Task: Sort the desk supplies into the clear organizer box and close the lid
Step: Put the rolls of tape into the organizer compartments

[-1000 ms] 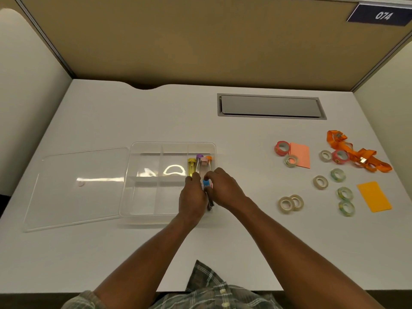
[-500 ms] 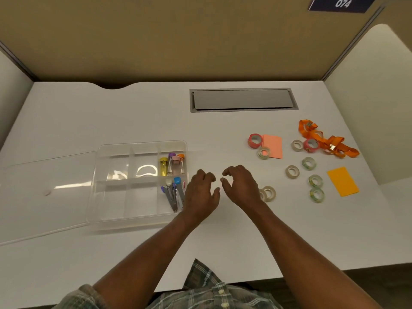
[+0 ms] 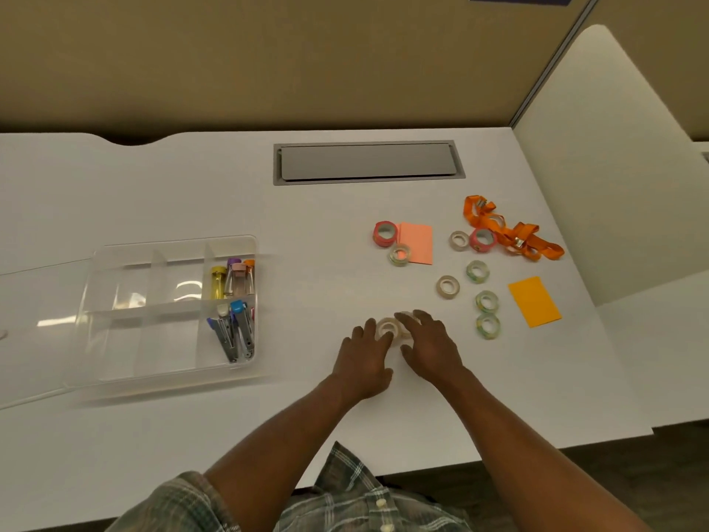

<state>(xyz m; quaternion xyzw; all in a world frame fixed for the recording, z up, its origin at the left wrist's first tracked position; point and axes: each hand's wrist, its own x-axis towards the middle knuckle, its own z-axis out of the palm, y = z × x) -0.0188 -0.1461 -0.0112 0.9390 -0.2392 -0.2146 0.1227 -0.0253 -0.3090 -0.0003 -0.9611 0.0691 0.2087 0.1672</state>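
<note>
At the left of the frame the clear box [image 3: 115, 312] stands open, with small bottles [image 3: 233, 280] and staplers [image 3: 234, 334] in its right-hand compartments, while at lower centre the left hand [image 3: 362, 357] and right hand [image 3: 431, 349], fingers loosely spread, cup two pale tape rolls [image 3: 391, 327] lying between them.

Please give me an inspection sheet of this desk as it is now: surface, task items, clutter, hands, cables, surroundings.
Surface: white desk, with a closed grey hatch.
Job's things: clear organizer box open, lid lying at its left; glue sticks and staplers in its right compartments; tape rolls, sticky notes and orange lanyard loose at right.
Clutter: nothing seen.
Hands: left hand and right hand both at two pale tape rolls; grasp unclear.
Cables: nothing seen.
Surroundings: tan partition, white side panel.
</note>
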